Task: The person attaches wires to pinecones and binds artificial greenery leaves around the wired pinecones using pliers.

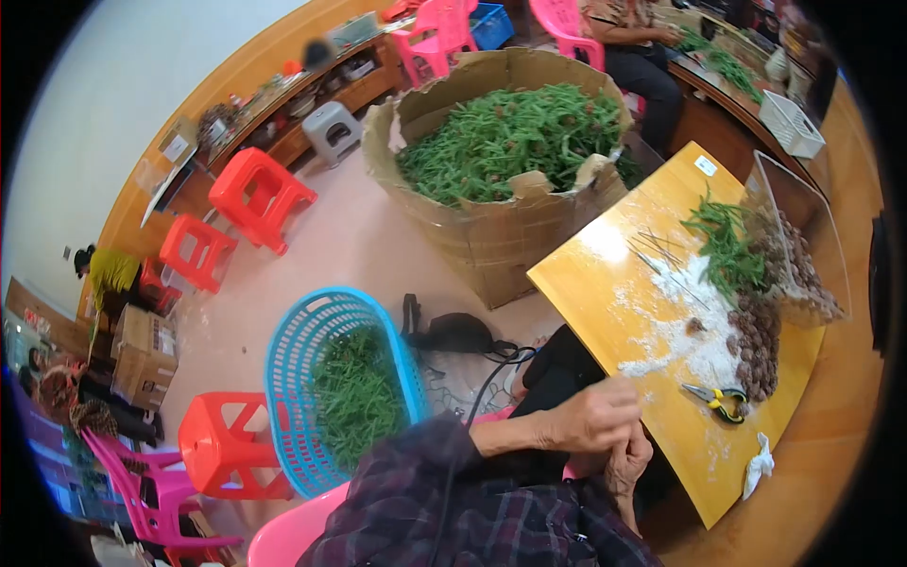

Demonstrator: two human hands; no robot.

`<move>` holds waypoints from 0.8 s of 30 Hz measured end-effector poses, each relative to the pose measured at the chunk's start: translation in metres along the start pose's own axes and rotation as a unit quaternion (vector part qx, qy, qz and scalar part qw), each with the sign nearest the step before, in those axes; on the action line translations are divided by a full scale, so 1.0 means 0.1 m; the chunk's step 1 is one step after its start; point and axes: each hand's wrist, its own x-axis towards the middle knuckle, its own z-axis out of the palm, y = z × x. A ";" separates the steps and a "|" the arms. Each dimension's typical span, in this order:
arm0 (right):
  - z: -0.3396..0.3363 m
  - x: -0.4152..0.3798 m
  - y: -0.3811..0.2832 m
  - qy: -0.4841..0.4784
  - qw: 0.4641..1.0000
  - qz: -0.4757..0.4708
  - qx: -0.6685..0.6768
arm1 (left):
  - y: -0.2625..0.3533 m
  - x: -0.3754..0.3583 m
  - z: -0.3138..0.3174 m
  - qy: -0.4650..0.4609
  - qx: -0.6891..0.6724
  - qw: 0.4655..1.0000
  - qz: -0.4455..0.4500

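Observation:
My left hand [597, 414] is closed in front of my body, just off the near edge of the yellow table. Touching it from below, my right hand [627, 461] has its fingers curled together. Whatever the fingers may hold is hidden or too small to name. On the table, pliers [714, 401] with yellow and black handles lie near the hands. White powder [694, 350] is spread beside a pile of brown pine cones [759, 345], and one cone [695, 324] rests in the powder. Green artificial pine sprigs [726, 241] lie farther up, near thin wires [652, 250].
A crumpled white tissue [759, 465] is by the table edge [704, 506]. A clear plastic bin [803, 208] tips over the cones. A blue basket [283, 378] and a large cardboard box [472, 241] hold green sprigs. Red stools [222, 444] stand left; another person [628, 57] sits beyond.

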 end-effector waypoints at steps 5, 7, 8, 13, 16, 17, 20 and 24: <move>-0.04 0.13 -0.47 0.053 0.998 0.016 -0.018 | -0.04 0.24 -0.31 0.036 -0.020 0.996 -0.074; -0.14 0.20 -0.61 0.061 0.994 -0.034 -0.078 | -0.07 0.37 -0.36 0.055 -0.021 0.996 -0.070; -0.17 0.27 -0.70 0.065 0.990 -0.073 -0.098 | -0.10 0.43 -0.35 0.063 -0.027 0.995 -0.067; -0.45 0.46 -0.77 0.089 0.986 -0.074 -0.118 | -0.31 0.76 -0.15 0.005 -0.008 0.999 -0.046; -0.55 0.53 -0.67 0.106 0.985 -0.027 -0.136 | -0.40 0.87 -0.01 -0.015 -0.020 0.998 -0.053; -0.56 0.55 -0.61 0.114 0.984 -0.028 -0.137 | -0.43 0.90 0.04 -0.016 -0.024 0.998 -0.050; -0.55 0.54 -0.38 0.133 0.986 0.012 -0.096 | -0.57 0.96 0.15 -0.013 -0.021 0.998 -0.056; -0.55 0.48 -0.21 0.115 0.983 0.069 -0.127 | -0.76 1.02 0.21 0.000 0.021 0.998 -0.066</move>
